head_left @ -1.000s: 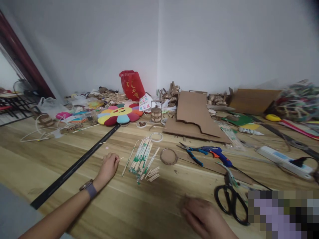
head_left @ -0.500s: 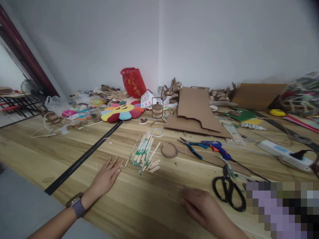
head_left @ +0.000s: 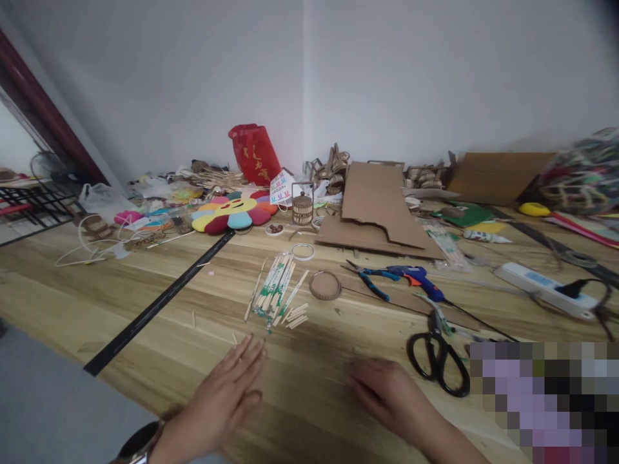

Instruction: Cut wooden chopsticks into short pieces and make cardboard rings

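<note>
My left hand (head_left: 225, 393) is low over the wooden table, fingers stretched out and thumb apart, holding nothing. Just beyond its fingertips lies a short loose stick piece (head_left: 235, 338). To the right, my right hand (head_left: 387, 390) rests low with its fingers curled; whatever they may hold is hidden. Ahead of both hands lie wrapped bamboo chopsticks (head_left: 275, 283), several short cut sticks (head_left: 296, 316) and a round cardboard disc with a raised rim (head_left: 325, 285). Black-handled scissors (head_left: 438, 361) lie to the right of my right hand.
Pliers (head_left: 374, 280) and a blue glue gun (head_left: 420, 280) lie beyond the scissors, near a white power strip (head_left: 546, 290). Cardboard sheets (head_left: 372, 200), a small lidded basket (head_left: 302, 208) and a flower cushion (head_left: 236, 212) stand farther back. A black strip (head_left: 159, 306) crosses the left side.
My left hand has moved right and nearer to me, away from the loose stick pieces. My right hand stays in nearly the same place, fingers still curled. The view has shifted slightly.
</note>
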`<state>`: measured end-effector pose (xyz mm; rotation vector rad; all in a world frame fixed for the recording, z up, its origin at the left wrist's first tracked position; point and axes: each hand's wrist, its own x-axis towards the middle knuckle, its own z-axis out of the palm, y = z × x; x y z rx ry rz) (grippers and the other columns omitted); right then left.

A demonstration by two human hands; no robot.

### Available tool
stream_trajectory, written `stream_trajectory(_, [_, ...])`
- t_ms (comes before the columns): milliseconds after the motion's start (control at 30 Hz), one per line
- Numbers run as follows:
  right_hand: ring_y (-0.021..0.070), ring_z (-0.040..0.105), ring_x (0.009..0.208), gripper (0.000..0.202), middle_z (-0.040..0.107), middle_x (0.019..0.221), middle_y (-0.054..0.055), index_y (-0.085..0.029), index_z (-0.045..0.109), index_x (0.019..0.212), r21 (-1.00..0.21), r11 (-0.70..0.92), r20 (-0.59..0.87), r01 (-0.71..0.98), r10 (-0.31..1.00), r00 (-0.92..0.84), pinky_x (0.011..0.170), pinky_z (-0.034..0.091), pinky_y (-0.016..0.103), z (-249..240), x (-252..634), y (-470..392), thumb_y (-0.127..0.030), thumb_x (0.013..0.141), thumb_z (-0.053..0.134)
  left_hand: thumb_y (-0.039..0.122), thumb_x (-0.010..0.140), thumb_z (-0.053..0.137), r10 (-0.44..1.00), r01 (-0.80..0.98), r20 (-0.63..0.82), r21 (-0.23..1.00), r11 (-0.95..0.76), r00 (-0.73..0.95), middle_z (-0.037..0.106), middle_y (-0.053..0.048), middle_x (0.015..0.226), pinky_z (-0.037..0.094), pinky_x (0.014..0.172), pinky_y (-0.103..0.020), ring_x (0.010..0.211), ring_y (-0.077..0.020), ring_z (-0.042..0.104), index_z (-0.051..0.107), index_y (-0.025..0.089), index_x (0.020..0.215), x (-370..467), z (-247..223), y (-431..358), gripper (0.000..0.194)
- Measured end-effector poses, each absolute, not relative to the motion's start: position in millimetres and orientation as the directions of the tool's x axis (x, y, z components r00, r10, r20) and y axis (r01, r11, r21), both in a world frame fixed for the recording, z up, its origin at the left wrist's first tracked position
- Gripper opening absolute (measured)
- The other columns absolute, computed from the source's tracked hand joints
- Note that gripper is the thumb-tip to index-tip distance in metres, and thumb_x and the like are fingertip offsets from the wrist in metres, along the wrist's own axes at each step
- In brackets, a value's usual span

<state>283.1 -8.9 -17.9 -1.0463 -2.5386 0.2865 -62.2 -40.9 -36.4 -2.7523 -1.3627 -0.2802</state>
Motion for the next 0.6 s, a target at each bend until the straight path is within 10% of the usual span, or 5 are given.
stream_trajectory(333, [0.0142,0.054,0.058,0.031,0.062,0.065,0.002,-0.021,0.05,0.068,-0.338,0.675,0.239,0.656,0.735,-0.634,0.055,0.028,0.026,-17,283,-11,-0.023,0.096,0.037,0.054,0.092,0.047,0.555,0.552,0.088,0.056,-0.832,0.827,0.031,-0.01,0.157,0.02,0.119,-0.049,0.146,-0.0305,0.021,0.021,0.018,0.153,30,-30,17,0.075])
stream_trajectory(600, [0.0138,0.054,0.058,0.031,0.061,0.065,0.002,-0.021,0.049,0.068,-0.316,0.681,0.258,0.66,0.732,-0.631,0.055,0.027,0.026,-17,290,-10,-0.021,0.096,0.036,0.041,0.099,0.034,0.825,0.855,0.288,0.038,-0.517,0.486,0.04,-0.01,0.153,0.02,0.116,-0.055,0.145,-0.0302,0.024,0.039,0.022,0.145,14,5,67,0.05])
